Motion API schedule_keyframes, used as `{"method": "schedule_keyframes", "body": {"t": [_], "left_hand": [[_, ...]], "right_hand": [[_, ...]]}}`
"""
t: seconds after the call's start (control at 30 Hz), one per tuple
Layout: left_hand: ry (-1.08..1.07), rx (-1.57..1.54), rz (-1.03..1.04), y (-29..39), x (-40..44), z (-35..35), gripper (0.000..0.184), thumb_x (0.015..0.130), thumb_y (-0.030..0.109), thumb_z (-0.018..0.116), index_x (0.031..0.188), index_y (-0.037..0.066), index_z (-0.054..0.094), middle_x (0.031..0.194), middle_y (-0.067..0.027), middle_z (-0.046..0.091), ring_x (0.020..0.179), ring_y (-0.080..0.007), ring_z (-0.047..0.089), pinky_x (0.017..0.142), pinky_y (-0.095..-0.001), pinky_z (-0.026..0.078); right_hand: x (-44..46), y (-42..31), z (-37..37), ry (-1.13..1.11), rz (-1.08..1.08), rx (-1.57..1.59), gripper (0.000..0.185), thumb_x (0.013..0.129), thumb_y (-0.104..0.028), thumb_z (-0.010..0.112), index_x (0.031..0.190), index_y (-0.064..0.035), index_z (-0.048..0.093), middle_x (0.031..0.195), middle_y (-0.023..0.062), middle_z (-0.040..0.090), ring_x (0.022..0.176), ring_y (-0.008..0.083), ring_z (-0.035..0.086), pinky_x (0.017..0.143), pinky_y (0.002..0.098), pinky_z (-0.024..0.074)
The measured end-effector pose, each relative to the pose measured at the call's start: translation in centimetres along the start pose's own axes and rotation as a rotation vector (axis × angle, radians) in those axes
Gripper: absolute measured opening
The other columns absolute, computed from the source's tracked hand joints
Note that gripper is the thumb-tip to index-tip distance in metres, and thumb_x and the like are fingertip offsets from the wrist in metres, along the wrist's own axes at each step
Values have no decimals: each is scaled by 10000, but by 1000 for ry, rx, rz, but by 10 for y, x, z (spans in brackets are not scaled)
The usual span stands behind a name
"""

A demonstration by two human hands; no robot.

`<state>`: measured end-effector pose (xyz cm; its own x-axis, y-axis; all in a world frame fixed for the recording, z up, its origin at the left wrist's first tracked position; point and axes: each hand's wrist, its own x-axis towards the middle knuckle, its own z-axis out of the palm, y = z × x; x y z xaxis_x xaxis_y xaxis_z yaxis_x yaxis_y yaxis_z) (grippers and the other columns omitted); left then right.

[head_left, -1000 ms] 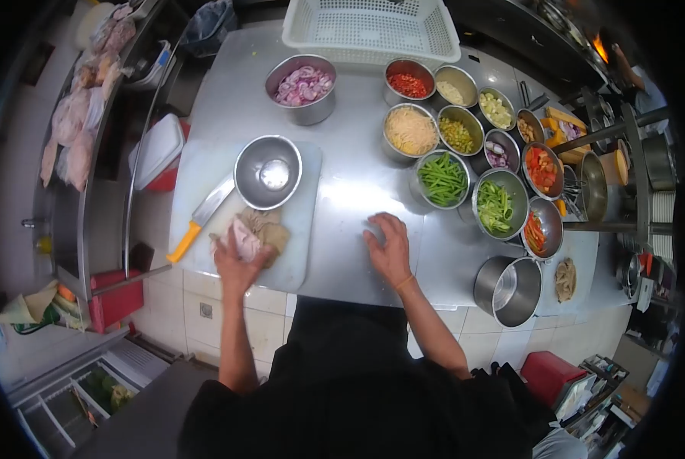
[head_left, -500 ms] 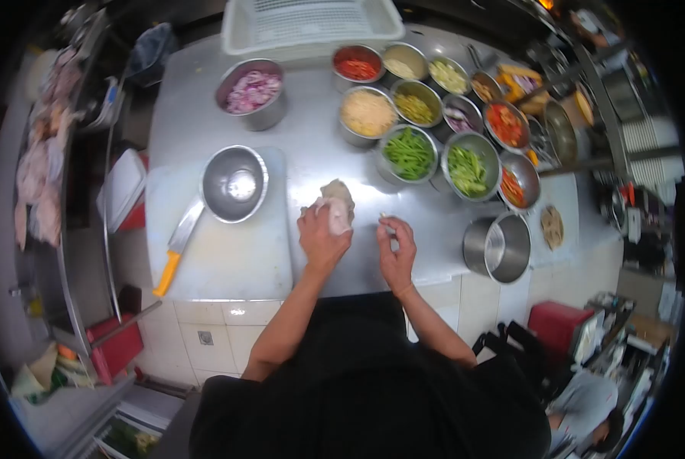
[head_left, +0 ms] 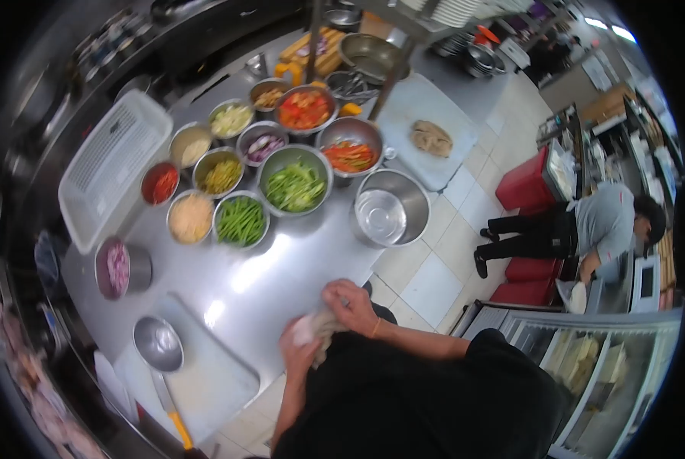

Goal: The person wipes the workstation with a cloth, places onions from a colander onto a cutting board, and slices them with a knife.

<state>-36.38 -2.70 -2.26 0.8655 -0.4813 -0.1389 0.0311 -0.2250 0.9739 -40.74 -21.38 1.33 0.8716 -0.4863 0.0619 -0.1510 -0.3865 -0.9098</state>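
At the table's front edge, my left hand (head_left: 300, 350) is closed around a crumpled beige cloth (head_left: 328, 330) with a whitish, thin-looking piece (head_left: 304, 330) bunched against it. Close against the cloth's upper end is my right hand (head_left: 351, 306), fingers curled. What those fingers hold, if anything, is hidden. Beyond them on the steel table (head_left: 281, 268) stands a deep steel pot (head_left: 413, 213). To the left, an empty steel bowl (head_left: 157, 344) sits on a white cutting board (head_left: 205, 375), beside a yellow-handled knife (head_left: 175, 419).
Several steel containers hold cut vegetables, including green beans (head_left: 240, 220) and sliced red onion (head_left: 117, 268). A white plastic basket (head_left: 114, 168) lies at the far left. Another folded cloth (head_left: 432, 139) rests on a second board (head_left: 403, 103). A person in grey (head_left: 604, 218) stands at right.
My view has swung to the right. Both hands have come together, pulling the cloth in from the tabletop toward my body. The right hand's small pale item no longer shows.
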Motion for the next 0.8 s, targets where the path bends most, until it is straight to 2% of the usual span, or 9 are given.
{"method": "schedule_keyframes", "body": {"t": [0.13, 0.23, 0.27, 0.4, 0.43, 0.5, 0.6, 0.67, 0.8], "left_hand": [[794, 330, -226, -15, -24, -40, 586, 677, 181, 757, 1195, -35, 588, 1071, -159, 648, 1000, -299, 628, 911, -403, 493], [920, 848, -368, -51, -25, -19, 593, 668, 210, 762, 1180, -34, 589, 1065, -186, 633, 1017, -354, 618, 913, -434, 489], [852, 716, -215, -58, -21, -4, 611, 655, 219, 771, 1181, -31, 584, 1050, -197, 630, 1024, -387, 608, 912, -441, 487], [610, 513, -181, -10, 12, 87, 496, 720, 156, 673, 1172, -39, 607, 1050, -186, 664, 951, -336, 653, 869, -409, 515], [646, 214, -227, -4, 19, 96, 478, 723, 147, 663, 1158, -43, 612, 1033, -176, 667, 925, -322, 656, 852, -401, 523], [683, -419, -272, 13, 36, 120, 443, 728, 131, 642, 1131, -51, 622, 1000, -156, 673, 874, -294, 663, 818, -384, 537], [810, -306, -275, 50, 34, 125, 503, 724, 106, 613, 1190, -80, 589, 1048, -163, 674, 924, -281, 677, 834, -391, 561], [613, -493, -61, 116, 27, 135, 581, 748, 124, 597, 1278, -105, 532, 1154, -206, 653, 998, -317, 681, 915, -421, 559], [540, -460, 85, 207, 54, 184, 598, 772, 154, 591, 1282, -151, 520, 1199, -244, 635, 1066, -343, 661, 942, -405, 544]], "right_hand": [[-20, 24, -56, -27, 103, 68, 122, 933, -122, 667, 942, -4, 695, 944, 118, 686, 805, 223, 675, 704, 324, 545], [-32, 61, -106, 84, 117, 69, 105, 917, -107, 682, 915, -4, 700, 908, 110, 689, 780, 212, 672, 684, 317, 538], [-35, 77, -121, 138, 116, 74, 99, 910, -102, 687, 907, -4, 702, 894, 108, 689, 774, 211, 670, 677, 315, 535], [14, 124, -216, 612, 85, -92, 93, 901, -103, 682, 915, -14, 702, 913, 133, 699, 817, 280, 639, 735, 354, 511], [43, 137, -243, 663, 23, -164, 104, 881, -101, 694, 958, -32, 704, 955, 129, 696, 888, 283, 629, 788, 355, 501], [106, 150, -292, 598, -40, -300, 312, 831, -151, 735, 1132, -88, 682, 1201, 156, 614, 1131, 333, 531, 946, 414, 435], [203, 177, -329, 455, -138, -415, 461, 818, -241, 744, 1255, -138, 644, 1371, 169, 501, 1255, 389, 427, 1030, 475, 376], [255, 189, -338, 336, -274, -600, 446, 839, -275, 719, 1260, -153, 641, 1372, 167, 498, 1277, 395, 412, 1022, 479, 389], [307, 234, -320, 167, -208, -767, 413, 827, -263, 707, 1223, -161, 648, 1270, 143, 555, 1172, 369, 490, 938, 494, 437]]}}
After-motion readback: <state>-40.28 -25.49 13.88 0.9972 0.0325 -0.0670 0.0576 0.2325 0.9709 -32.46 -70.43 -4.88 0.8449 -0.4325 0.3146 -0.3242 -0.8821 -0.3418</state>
